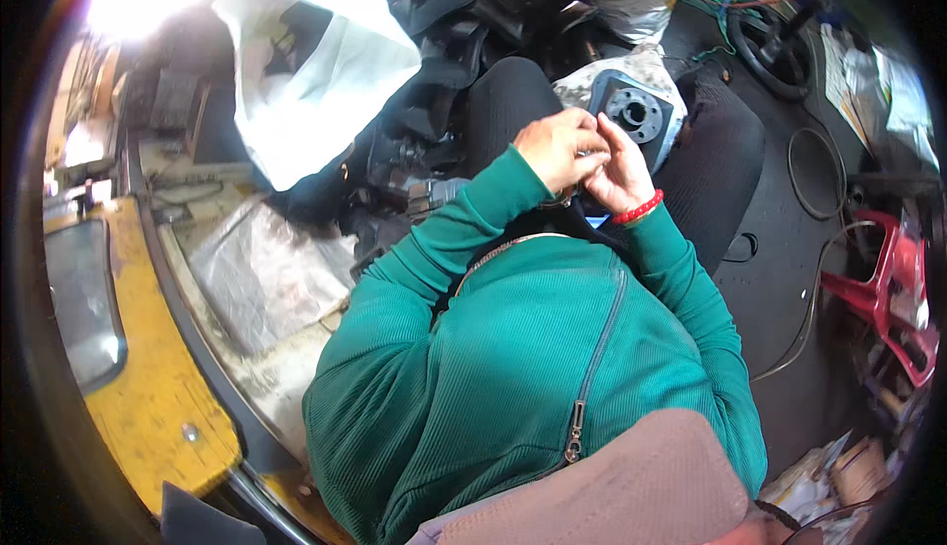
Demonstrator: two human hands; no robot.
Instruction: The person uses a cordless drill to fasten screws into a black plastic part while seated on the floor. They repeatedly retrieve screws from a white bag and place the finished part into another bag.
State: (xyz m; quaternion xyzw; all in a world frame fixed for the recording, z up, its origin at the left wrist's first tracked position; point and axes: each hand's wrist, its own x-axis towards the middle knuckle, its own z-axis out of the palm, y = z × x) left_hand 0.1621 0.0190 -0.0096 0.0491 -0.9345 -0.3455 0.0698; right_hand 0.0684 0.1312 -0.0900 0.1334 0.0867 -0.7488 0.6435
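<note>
The work in hand looks partway through, though this is a judgement: the disc [647, 124] sits on the block [616, 83], and its middle hole stands open, with nothing set in it. What is left cannot be told, since the spot where the fingers work is covered. The left hand [558, 149] and right hand [623, 172] are together, fingertips meeting; whether they pinch a small piece between them I cannot tell. The disc lies just beyond the right hand's fingers, between the knees, its face turned up. It is round, grey and metallic, with a ring of smaller holes around the dark centre, whose edge looks notched. The block under it is squarish and blue-grey, its near corner partly hidden by the right hand, and a pale sheet [580, 82] shows beyond its far edge. Farther off, beyond the left hand and to its left, black parts [434, 7] lie in a heap, with a white bag [326, 81] beside them; none of these is touched by either hand.
</note>
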